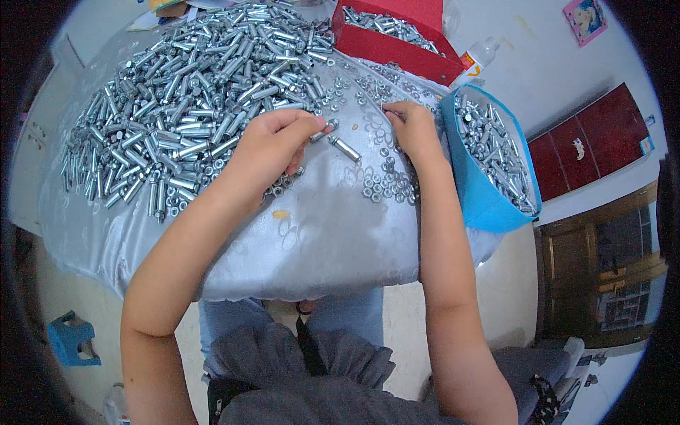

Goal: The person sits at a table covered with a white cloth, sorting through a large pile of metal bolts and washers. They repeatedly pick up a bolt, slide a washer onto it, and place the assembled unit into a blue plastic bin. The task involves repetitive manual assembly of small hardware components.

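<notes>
1. The left hand (pixel 273 145) rests on the cloth-covered worktop (pixel 319 234) at the near edge of the big heap of anchor bolts (pixel 191 92). Its fingers (pixel 304 127) are curled closed round one anchor bolt, whose silvery end (pixel 327 127) sticks out past the fingertips toward the right.

2. A second, loose anchor bolt (pixel 345 148) lies on the cloth just beside that held end, down and to the right of it. Its long axis runs diagonally, from upper left to lower right.

3. The loose bolt lies between the two hands and is nearer the left fingertips than the right hand.

4. The right hand (pixel 414 131) lies palm down further right, its fingers (pixel 391 110) pinched together at a scatter of washers and nuts (pixel 386 180). They seem to press or pick at a small piece, but what, if anything, is between them is too small to tell.

5. Just right of the right hand stands a blue tub (pixel 489 198) filled with bolts, its rim nearly touching the wrist side of the hand.

6. Beyond, at the far edge of the worktop, sits a red box (pixel 397 49) also holding bolts, well apart from both hands.
</notes>
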### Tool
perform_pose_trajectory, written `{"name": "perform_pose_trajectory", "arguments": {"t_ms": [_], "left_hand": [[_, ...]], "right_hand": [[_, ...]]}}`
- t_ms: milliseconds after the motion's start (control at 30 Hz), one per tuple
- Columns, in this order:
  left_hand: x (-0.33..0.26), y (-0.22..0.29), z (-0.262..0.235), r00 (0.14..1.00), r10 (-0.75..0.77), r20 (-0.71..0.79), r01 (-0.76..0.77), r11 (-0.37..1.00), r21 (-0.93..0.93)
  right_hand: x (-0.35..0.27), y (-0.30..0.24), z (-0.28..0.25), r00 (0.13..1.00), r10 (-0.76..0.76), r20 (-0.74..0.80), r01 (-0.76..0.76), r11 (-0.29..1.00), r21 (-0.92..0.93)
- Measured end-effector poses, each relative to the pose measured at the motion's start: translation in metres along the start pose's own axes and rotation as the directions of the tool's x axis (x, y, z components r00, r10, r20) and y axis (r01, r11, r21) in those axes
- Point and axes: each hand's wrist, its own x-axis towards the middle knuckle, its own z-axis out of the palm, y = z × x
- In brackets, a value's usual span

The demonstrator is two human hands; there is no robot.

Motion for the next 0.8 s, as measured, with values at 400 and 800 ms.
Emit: {"name": "perform_pose_trajectory", "arguments": {"t_ms": [400,800], "left_hand": [[-0.0001,-0.0033,0.0014,0.999,0.034,-0.003,-0.034,0.999,0.035],[0.0006,-0.0053,0.0026,1.0,0.02,0.003,-0.02,0.999,0.046]], "right_hand": [[-0.002,-0.0005,-0.0009,0.989,0.145,-0.001,-0.145,0.989,0.037],[-0.0015,-0.0017,-0.0075,0.984,0.175,0.038,-0.179,0.972,0.153]]}}
